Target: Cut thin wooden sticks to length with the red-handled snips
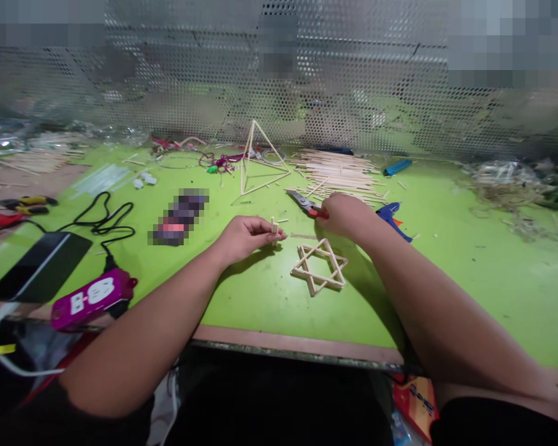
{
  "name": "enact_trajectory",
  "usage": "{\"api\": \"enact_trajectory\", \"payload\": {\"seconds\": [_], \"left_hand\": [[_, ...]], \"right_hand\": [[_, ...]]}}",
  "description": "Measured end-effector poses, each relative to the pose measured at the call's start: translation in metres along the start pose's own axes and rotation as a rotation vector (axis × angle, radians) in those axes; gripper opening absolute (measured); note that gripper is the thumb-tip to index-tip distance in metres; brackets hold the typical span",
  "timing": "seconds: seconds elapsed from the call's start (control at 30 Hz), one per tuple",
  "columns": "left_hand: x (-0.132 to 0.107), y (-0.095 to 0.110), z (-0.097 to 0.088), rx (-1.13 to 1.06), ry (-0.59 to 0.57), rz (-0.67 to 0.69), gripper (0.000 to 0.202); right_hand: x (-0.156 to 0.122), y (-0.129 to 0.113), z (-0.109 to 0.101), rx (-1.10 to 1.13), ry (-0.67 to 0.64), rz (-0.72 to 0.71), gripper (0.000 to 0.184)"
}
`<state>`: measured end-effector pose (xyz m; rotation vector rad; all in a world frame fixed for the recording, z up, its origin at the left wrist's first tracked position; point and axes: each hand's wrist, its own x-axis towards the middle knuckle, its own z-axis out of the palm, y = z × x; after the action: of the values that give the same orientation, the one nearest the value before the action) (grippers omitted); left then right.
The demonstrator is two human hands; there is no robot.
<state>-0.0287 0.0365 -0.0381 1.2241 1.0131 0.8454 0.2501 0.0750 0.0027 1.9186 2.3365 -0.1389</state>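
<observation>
Between the thumb and fingers of my left hand [248,240], several short cut wooden sticks [275,228] stand pinched together. My right hand [341,214] is closed round the red handle of a pair of cutting pliers [304,203], whose jaws point left and rest near the table. A six-pointed star made of wooden sticks [319,266] lies on the green table between my forearms. A short loose stick is close to my left fingertips. Beyond my right hand spreads a pile of long thin sticks [337,173].
A stick pyramid frame [253,161] stands at the back. Right of my right hand lies a blue glue gun [393,220], with a blue cutter [397,167] behind it. A purple power strip [93,300] and a black phone [39,266] sit left. A perforated metal screen [204,93] closes off the back.
</observation>
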Motion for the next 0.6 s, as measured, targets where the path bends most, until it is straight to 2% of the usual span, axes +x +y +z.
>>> {"api": "enact_trajectory", "payload": {"seconds": [0.13, 0.3, 0.43, 0.5, 0.6], "left_hand": [[0.001, -0.003, -0.001, -0.001, -0.016, 0.022, 0.052], [0.003, -0.008, -0.004, 0.035, -0.033, 0.038, 0.052], [0.004, -0.009, -0.004, 0.026, -0.03, 0.038, 0.056], [0.005, -0.008, -0.003, 0.01, -0.027, 0.038, 0.058], [0.004, -0.006, -0.001, 0.011, -0.03, 0.025, 0.057]], "right_hand": [[-0.004, 0.001, -0.009, 0.038, 0.027, 0.013, 0.018], [-0.019, 0.012, -0.032, 0.14, 0.086, 0.055, 0.014], [-0.046, 0.017, -0.046, 0.257, 0.206, 0.212, 0.016], [-0.062, 0.016, -0.046, 0.277, 0.299, 0.226, 0.021], [-0.081, 0.014, -0.036, 0.391, 0.328, 0.129, 0.031]]}}
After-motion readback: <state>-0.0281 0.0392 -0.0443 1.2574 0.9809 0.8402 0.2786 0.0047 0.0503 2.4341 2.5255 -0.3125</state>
